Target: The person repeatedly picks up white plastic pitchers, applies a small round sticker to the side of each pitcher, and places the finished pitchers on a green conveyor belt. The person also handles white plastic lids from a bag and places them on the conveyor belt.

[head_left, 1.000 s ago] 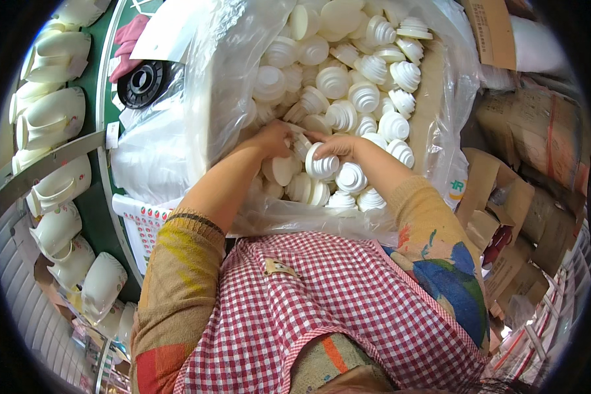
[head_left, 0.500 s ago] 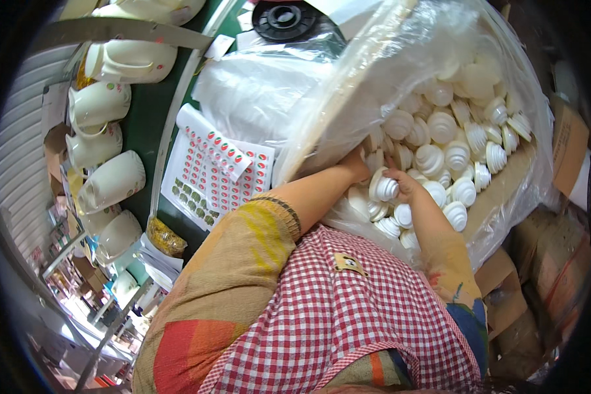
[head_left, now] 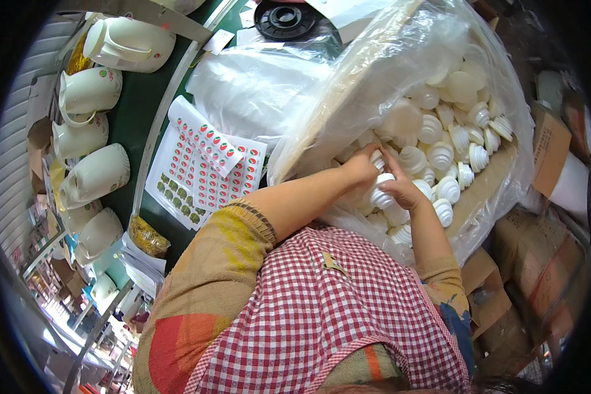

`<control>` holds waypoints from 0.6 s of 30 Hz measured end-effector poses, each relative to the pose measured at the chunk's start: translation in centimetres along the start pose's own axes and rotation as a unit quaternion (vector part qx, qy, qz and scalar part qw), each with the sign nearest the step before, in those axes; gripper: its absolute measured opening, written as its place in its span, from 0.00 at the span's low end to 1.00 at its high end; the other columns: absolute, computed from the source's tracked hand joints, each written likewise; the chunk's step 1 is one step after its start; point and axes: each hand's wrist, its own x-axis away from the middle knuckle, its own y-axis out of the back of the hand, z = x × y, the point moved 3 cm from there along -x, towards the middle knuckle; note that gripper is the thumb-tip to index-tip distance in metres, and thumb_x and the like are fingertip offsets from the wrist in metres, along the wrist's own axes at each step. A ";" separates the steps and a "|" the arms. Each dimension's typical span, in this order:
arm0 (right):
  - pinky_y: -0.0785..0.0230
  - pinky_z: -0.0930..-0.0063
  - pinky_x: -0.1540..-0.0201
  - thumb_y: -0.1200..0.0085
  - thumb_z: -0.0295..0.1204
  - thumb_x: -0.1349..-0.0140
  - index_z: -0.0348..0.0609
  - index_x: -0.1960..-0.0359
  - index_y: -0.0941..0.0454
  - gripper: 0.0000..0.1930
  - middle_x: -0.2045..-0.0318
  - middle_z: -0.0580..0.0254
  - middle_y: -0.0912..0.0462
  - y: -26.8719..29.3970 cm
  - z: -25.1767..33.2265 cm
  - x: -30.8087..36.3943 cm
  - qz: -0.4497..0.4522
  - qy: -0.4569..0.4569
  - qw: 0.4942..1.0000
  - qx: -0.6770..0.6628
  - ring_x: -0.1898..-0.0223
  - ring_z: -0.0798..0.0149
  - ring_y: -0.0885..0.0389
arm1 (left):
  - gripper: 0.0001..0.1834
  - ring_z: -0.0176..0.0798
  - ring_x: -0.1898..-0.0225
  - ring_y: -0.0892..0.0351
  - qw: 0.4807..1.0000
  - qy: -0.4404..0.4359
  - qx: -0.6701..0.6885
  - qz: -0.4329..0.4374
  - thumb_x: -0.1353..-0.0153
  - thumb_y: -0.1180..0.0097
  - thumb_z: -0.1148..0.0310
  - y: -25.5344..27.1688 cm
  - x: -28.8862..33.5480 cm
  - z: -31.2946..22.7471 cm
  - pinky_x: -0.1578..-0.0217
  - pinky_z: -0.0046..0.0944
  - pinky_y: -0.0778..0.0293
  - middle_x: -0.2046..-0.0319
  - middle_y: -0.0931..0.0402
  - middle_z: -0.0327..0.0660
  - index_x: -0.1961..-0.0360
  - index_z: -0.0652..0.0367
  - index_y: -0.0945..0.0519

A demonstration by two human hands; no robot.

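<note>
Both my hands are at the near left side of a plastic-lined carton full of white ribbed lids (head_left: 441, 155). The fingers of my left hand (head_left: 361, 167) are closed round a white ribbed lid (head_left: 377, 159), which shows only in part. Close beside it, my right hand (head_left: 404, 188) grips another white ribbed lid (head_left: 381, 195) between thumb and fingers. The two hands nearly meet at the fingertips. More lids lie loose below and around them, some stacked at odd angles.
Sticker sheets (head_left: 207, 167) lie on the green bench at left, near a clear plastic bag (head_left: 256, 92). A black round reel (head_left: 285, 20) sits at the far end. White mugs (head_left: 98, 174) line the left side. A cardboard box (head_left: 551, 141) stands at right.
My left hand has come up from among the lids and now has one in its fingers. My right hand keeps its lid, closer to the left. The whole view has shifted slightly.
</note>
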 end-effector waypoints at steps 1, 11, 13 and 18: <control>0.35 0.72 0.45 0.37 0.35 0.59 0.52 0.29 0.49 0.50 0.41 0.57 0.35 -1.1 1.6 0.8 -0.003 -0.019 1.000 -0.011 0.45 0.63 0.32 | 0.40 0.48 0.52 0.23 1.000 -0.011 0.019 -0.001 0.52 0.37 0.69 0.5 0.5 -1.0 0.51 0.39 0.27 0.47 0.26 0.51 0.35 0.52 0.36; 0.29 0.64 0.47 0.39 0.32 0.54 0.45 0.34 0.40 0.41 0.49 0.54 0.27 3.1 3.3 2.5 -0.105 0.118 0.987 -0.024 0.50 0.58 0.24 | 0.32 0.38 0.61 0.20 0.962 -0.005 0.240 0.134 0.51 0.39 0.69 10.5 10.2 -4.2 0.78 0.32 0.22 0.55 0.24 0.43 0.41 0.56 0.31; 0.29 0.65 0.47 0.37 0.36 0.56 0.45 0.33 0.42 0.45 0.44 0.50 0.29 2.7 5.4 1.0 -0.185 0.049 0.968 0.165 0.47 0.56 0.25 | 0.32 0.38 0.60 0.20 0.953 -0.010 0.258 0.160 0.51 0.38 0.68 12.5 13.4 -4.3 0.74 0.32 0.21 0.55 0.24 0.43 0.42 0.57 0.30; 0.28 0.62 0.48 0.31 0.44 0.63 0.54 0.33 0.41 0.51 0.39 0.45 0.33 5.1 4.7 -8.3 -0.184 -0.051 0.868 0.458 0.43 0.50 0.28 | 0.28 0.35 0.61 0.22 0.934 0.034 0.292 0.202 0.41 0.42 0.51 9.3 11.6 -1.3 0.71 0.35 0.24 0.56 0.24 0.42 0.47 0.59 0.28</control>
